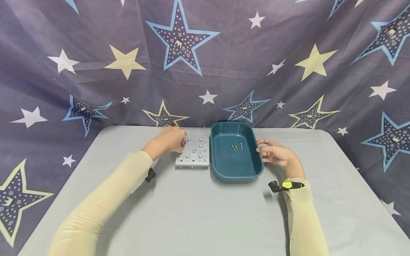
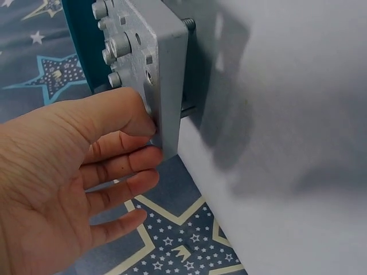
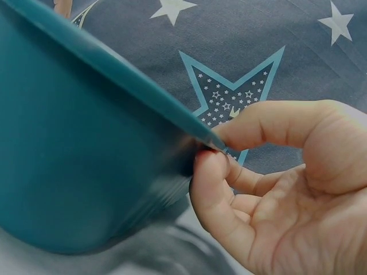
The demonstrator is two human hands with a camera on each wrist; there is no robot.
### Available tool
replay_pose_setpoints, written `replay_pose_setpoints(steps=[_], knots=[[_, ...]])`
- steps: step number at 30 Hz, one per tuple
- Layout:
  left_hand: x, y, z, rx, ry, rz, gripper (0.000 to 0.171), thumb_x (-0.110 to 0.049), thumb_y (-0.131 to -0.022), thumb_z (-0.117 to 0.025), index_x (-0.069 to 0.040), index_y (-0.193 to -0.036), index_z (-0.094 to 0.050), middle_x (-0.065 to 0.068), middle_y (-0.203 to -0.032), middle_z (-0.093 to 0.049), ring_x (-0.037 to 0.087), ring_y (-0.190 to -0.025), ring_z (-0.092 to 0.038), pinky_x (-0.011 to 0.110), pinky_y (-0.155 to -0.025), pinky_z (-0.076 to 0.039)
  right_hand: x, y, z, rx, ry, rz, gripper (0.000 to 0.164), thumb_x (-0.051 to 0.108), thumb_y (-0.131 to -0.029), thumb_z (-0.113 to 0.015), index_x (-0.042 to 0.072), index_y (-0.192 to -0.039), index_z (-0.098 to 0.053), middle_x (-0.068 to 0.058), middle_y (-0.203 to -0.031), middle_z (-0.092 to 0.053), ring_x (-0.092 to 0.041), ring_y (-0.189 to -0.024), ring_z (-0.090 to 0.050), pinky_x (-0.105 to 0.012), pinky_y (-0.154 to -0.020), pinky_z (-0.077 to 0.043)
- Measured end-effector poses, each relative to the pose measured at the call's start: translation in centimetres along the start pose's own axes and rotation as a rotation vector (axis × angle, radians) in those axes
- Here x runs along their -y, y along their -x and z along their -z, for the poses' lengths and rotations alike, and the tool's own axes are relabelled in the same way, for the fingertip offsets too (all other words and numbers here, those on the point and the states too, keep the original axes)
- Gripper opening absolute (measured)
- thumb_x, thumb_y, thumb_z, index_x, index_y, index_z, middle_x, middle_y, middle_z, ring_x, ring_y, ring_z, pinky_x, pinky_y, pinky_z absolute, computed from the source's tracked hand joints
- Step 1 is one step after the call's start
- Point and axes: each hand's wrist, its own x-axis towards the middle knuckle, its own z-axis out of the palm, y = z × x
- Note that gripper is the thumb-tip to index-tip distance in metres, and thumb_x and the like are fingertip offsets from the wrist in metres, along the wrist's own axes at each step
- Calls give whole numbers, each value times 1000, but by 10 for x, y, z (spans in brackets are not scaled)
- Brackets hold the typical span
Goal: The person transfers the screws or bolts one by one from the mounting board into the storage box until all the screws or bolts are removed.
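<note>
A silver metal plate (image 1: 201,163) with several bolts and holes in its top stands on the table, left of a teal plastic tray (image 1: 237,175). My left hand (image 1: 171,139) pinches the plate's left edge, thumb on the top face. Threaded bolt ends (image 2: 189,24) stick out beneath the plate in the left wrist view. With thumb and index finger, my right hand (image 1: 274,153) pinches the rim on the tray's right side. Inside the tray lie 3 loose screws (image 1: 236,147). The left hand hides the plate's far left corner in the head view.
A grey-white tabletop (image 1: 205,217) holds the plate and tray near its far edge. Right behind it hangs a dark star-patterned cloth (image 1: 230,78). A black wrist strap with a small camera (image 1: 274,186) is on the right wrist.
</note>
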Motion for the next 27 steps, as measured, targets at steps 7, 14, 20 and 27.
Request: replay_pose_setpoints(steps=[7, 14, 20, 27], knots=[[1, 0, -2, -10, -8, 1, 17, -13, -66, -82, -16, -70, -65, 0, -75, -69, 19, -72, -59, 45, -86, -53, 1, 0, -2, -6, -17, -7, 27, -7, -97, -42, 7, -120, -38, 5, -79, -66, -6, -69, -65, -23, -66, -55], [1, 0, -2, -11, 2, 0, 18, -13, -64, -82, -16, -68, -65, 0, -74, -68, 18, -69, -58, 38, -72, -54, 1, 0, -2, -7, -13, -9, 26, -7, -97, -41, 7, -119, -38, 5, -79, -66, -5, -69, -65, -23, -66, -55], [1, 0, -2, -14, 9, 8, 17, -13, -64, -82, -14, -68, -66, 0, -73, -69, 18, -67, -58, 36, -69, -53, 2, 0, -2, -2, -18, -10, 26, -7, -97, -42, 8, -119, -38, 5, -79, -66, -6, -70, -66, -25, -67, -55], [1, 0, -2, -1, 21, 25, 15, -14, -66, -82, -13, -70, -68, 1, -74, -70, 18, -67, -59, 36, -70, -54, 1, 0, -1, 6, -26, -11, 27, -7, -97, -42, 7, -119, -38, 5, -79, -66, -6, -70, -66, -25, -69, -56]])
